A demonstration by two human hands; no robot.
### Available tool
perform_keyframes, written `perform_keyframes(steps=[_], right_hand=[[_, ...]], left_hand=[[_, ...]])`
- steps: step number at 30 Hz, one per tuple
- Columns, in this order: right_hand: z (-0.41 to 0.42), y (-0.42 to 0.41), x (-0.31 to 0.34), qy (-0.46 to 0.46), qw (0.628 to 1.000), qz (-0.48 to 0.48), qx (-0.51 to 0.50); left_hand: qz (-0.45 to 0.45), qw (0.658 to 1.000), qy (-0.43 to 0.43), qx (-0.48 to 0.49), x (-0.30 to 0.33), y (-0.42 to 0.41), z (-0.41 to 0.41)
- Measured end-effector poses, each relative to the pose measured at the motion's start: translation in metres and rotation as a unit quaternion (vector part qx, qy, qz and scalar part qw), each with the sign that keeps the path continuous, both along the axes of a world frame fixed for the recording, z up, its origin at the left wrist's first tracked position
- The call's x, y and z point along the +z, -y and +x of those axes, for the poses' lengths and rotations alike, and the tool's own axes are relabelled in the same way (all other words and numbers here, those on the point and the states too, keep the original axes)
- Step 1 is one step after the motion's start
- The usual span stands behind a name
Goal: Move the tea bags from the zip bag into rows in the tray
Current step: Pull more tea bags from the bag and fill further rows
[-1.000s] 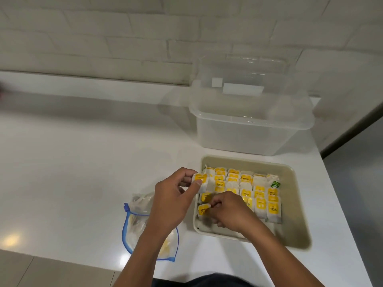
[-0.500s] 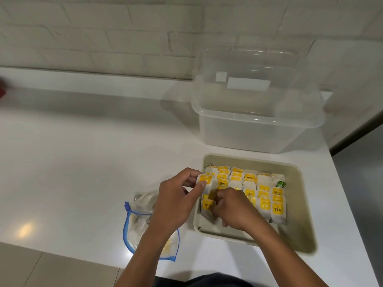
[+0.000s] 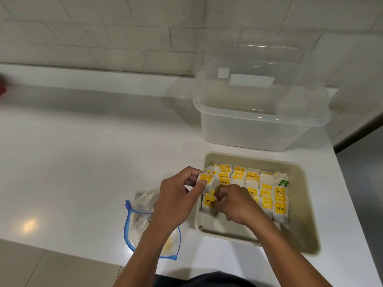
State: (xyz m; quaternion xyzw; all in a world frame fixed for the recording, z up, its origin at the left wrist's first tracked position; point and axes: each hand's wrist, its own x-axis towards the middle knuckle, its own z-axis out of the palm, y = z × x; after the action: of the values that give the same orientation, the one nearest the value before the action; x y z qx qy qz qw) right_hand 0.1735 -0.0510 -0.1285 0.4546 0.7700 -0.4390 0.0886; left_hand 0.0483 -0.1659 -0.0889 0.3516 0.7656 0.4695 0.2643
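Observation:
A beige tray (image 3: 300, 230) on the white counter holds several rows of white tea bags with yellow labels (image 3: 266, 195). My left hand (image 3: 176, 201) pinches one tea bag (image 3: 205, 180) at the tray's left edge, thumb on its yellow label. My right hand (image 3: 236, 201) reaches into the tray's left column, its curled fingers touching a tea bag (image 3: 208, 204) lying at the front of that column. A clear zip bag (image 3: 143, 220) with a blue seal lies left of the tray, partly under my left forearm, with something yellow inside.
A large clear plastic tub (image 3: 259, 123) stands behind the tray, with its lid leaning against the brick wall. The counter's right edge runs just past the tray. A red object (image 3: 2, 89) shows at the far left edge.
My right hand has set its tea bag down into the front of the tray's left column. My left hand keeps holding its tea bag in about the same spot.

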Motion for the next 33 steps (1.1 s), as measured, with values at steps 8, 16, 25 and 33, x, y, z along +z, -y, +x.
perform_keyframes(steps=[8, 16, 25, 33], right_hand=[[-0.005, 0.005, 0.004, 0.015, 1.000, 0.010, -0.012], [-0.006, 0.007, 0.003, 0.041, 0.998, 0.051, 0.002], [0.006, 0.010, 0.011, 0.119, 0.988, 0.079, 0.059], [-0.002, 0.016, 0.007, 0.146, 0.984, 0.082, 0.067]], left_hand=[[0.004, 1.000, 0.011, 0.001, 0.002, -0.002, 0.000], [0.007, 1.000, 0.004, -0.002, 0.002, -0.003, 0.000], [0.012, 1.000, -0.005, 0.002, -0.001, -0.002, -0.001], [0.009, 1.000, -0.004, 0.005, -0.002, -0.002, -0.001]])
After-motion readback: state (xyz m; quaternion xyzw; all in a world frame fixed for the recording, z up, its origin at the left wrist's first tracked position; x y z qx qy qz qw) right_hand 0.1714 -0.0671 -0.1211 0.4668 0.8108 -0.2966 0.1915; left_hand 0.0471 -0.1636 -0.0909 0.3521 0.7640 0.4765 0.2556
